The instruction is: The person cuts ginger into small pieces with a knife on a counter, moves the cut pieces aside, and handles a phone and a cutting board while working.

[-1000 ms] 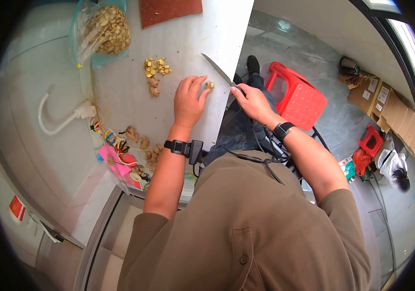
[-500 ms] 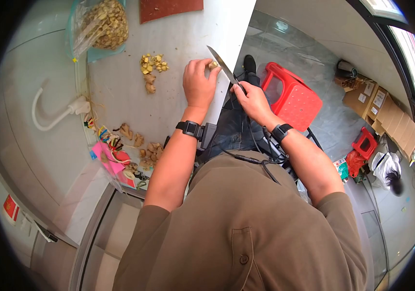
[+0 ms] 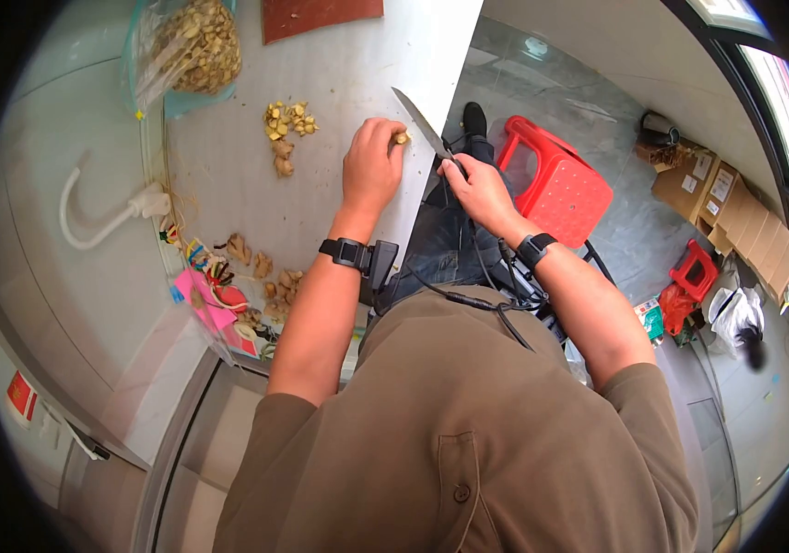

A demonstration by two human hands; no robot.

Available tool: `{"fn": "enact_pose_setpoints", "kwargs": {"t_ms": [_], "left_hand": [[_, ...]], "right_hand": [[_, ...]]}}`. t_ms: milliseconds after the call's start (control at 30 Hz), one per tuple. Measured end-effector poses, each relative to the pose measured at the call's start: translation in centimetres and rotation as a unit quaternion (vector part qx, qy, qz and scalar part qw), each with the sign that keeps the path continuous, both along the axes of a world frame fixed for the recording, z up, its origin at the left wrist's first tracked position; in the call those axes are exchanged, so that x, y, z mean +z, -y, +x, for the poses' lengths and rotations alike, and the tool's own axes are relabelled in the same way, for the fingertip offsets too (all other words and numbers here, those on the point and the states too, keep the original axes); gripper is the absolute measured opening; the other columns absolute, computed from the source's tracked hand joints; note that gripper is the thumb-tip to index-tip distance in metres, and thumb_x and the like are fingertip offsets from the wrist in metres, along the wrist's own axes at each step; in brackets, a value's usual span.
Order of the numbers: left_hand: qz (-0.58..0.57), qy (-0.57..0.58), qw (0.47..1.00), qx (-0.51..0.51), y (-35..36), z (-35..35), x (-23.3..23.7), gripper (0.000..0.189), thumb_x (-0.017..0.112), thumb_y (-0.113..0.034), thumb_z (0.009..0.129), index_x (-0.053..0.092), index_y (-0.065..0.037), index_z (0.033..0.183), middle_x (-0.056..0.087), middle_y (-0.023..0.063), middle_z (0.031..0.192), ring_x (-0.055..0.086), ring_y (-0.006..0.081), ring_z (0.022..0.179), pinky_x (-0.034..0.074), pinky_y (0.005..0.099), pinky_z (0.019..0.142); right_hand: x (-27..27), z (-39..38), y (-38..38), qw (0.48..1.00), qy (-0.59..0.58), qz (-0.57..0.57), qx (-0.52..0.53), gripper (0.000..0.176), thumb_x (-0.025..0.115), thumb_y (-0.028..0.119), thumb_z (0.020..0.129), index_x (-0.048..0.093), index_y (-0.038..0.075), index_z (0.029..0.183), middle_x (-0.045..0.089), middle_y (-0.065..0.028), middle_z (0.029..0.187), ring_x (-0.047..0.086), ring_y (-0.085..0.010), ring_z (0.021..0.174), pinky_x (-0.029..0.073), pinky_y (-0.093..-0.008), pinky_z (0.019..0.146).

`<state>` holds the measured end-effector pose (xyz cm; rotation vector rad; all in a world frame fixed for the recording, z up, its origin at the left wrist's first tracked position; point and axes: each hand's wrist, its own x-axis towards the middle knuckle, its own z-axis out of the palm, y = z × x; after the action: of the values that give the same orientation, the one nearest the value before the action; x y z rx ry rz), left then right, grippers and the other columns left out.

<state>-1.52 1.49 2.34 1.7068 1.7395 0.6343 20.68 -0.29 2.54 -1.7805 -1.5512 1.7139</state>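
Near the right edge of the white table [image 3: 321, 194], my left hand [image 3: 374, 164] has its fingers closed on a small piece of ginger [image 3: 402, 138], whose pale end shows at the fingertips. My right hand [image 3: 479, 189] grips the handle of a knife [image 3: 420, 122]. The blade points up and to the left, just right of the ginger piece and apart from it. Cut ginger pieces [image 3: 288, 120] lie in a small pile left of my left hand, with an uncut brown ginger root [image 3: 283, 158] just below them.
A clear bag of ginger pieces [image 3: 199, 46] and a red-brown board [image 3: 321, 14] are at the table's far side. More ginger roots [image 3: 281, 293] lie near a pink packet [image 3: 205, 300]. A red stool [image 3: 565, 194] stands on the floor at right, before cardboard [image 3: 726, 203].
My left hand has moved slightly left and down with the ginger piece, away from the knife blade. My right hand and the knife have hardly moved.
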Motion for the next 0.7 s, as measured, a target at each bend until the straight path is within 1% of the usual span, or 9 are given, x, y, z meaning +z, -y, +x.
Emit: {"fn": "enact_pose_setpoints", "kwargs": {"t_ms": [33,100,133,200,300,400,533,600,700], "left_hand": [[0.000,0.000,1.000,-0.002,0.0,0.2,0.3,0.025,0.076,-0.004,0.096,0.071,-0.009,0.120,0.069,0.0092,0.120,0.069,0.0348,0.111,0.058,0.0485,0.093],[-0.046,0.035,0.996,0.072,0.1,0.9,0.7,0.024,0.076,-0.003,0.094,0.068,-0.009,0.116,0.070,0.0093,0.116,0.069,0.0363,0.107,0.058,0.0500,0.090],[-0.048,0.035,0.996,0.073,0.1,1.1,0.3,0.024,0.076,-0.003,0.094,0.068,-0.009,0.116,0.070,0.0093,0.116,0.069,0.0363,0.107,0.058,0.0500,0.090],[0.076,-0.015,0.996,0.035,-1.1,1.3,-0.8,0.027,0.077,-0.004,0.094,0.066,-0.010,0.118,0.069,0.0094,0.117,0.069,0.0362,0.108,0.058,0.0498,0.090],[0.128,-0.063,0.990,-0.002,-1.7,1.3,-1.9,0.029,0.077,-0.005,0.093,0.067,-0.011,0.119,0.069,0.0095,0.120,0.068,0.0366,0.111,0.057,0.0495,0.093],[0.113,-0.057,0.992,-0.029,-1.0,1.0,-1.5,0.034,0.078,-0.007,0.094,0.068,-0.011,0.126,0.069,0.0098,0.127,0.067,0.0367,0.115,0.057,0.0486,0.097],[0.097,-0.038,0.994,-0.024,0.1,0.5,-0.5,0.041,0.081,-0.010,0.095,0.069,-0.012,0.134,0.068,0.0103,0.134,0.066,0.0363,0.120,0.057,0.0474,0.101],[0.063,0.001,0.998,0.018,0.4,0.1,-0.6,0.039,0.081,-0.008,0.095,0.072,-0.010,0.133,0.070,0.0105,0.134,0.069,0.0346,0.120,0.060,0.0432,0.098],[0.099,-0.012,0.995,0.002,0.1,-0.3,-1.1,0.033,0.082,-0.007,0.095,0.075,-0.010,0.127,0.070,0.0108,0.133,0.069,0.0343,0.119,0.060,0.0423,0.096]], "right_hand": [[-0.1,0.0,0.0,1.000,0.000,0.000,-0.002,0.043,0.060,0.039,0.114,0.075,-0.001,0.117,0.076,-0.0273,0.093,0.075,-0.0450,0.090,0.056,-0.0498,0.082],[-0.3,0.1,0.1,1.000,0.005,0.004,-0.001,0.043,0.060,0.039,0.114,0.075,-0.001,0.117,0.075,-0.0279,0.093,0.075,-0.0455,0.091,0.056,-0.0499,0.083],[-0.4,0.1,0.3,1.000,0.005,0.002,0.000,0.043,0.060,0.039,0.114,0.075,-0.001,0.117,0.075,-0.0279,0.093,0.075,-0.0455,0.091,0.056,-0.0499,0.083],[-0.7,0.1,0.4,1.000,0.007,-0.005,-0.003,0.043,0.060,0.039,0.114,0.075,-0.001,0.115,0.075,-0.0280,0.093,0.074,-0.0454,0.091,0.056,-0.0501,0.083],[-0.5,0.1,0.6,1.000,-0.004,0.016,-0.005,0.043,0.060,0.039,0.114,0.075,-0.001,0.115,0.075,-0.0278,0.093,0.074,-0.0451,0.090,0.056,-0.0502,0.082],[0.0,0.3,0.4,1.000,0.010,0.003,-0.001,0.044,0.060,0.040,0.114,0.075,-0.001,0.114,0.075,-0.0275,0.093,0.074,-0.0449,0.090,0.056,-0.0502,0.083],[0.0,0.5,0.2,1.000,0.007,-0.010,-0.002,0.044,0.060,0.040,0.114,0.075,-0.001,0.115,0.075,-0.0274,0.094,0.074,-0.0453,0.091,0.056,-0.0502,0.083],[-0.7,0.5,0.7,1.000,0.009,0.019,-0.012,0.040,0.058,0.038,0.117,0.079,0.005,0.113,0.064,-0.0119,0.076,0.062,-0.0204,0.071,0.052,-0.0387,0.073],[-1.4,0.5,0.9,0.999,0.012,0.031,-0.009,0.040,0.058,0.038,0.117,0.078,0.004,0.114,0.068,-0.0131,0.079,0.065,-0.0218,0.074,0.053,-0.0391,0.075]]}}
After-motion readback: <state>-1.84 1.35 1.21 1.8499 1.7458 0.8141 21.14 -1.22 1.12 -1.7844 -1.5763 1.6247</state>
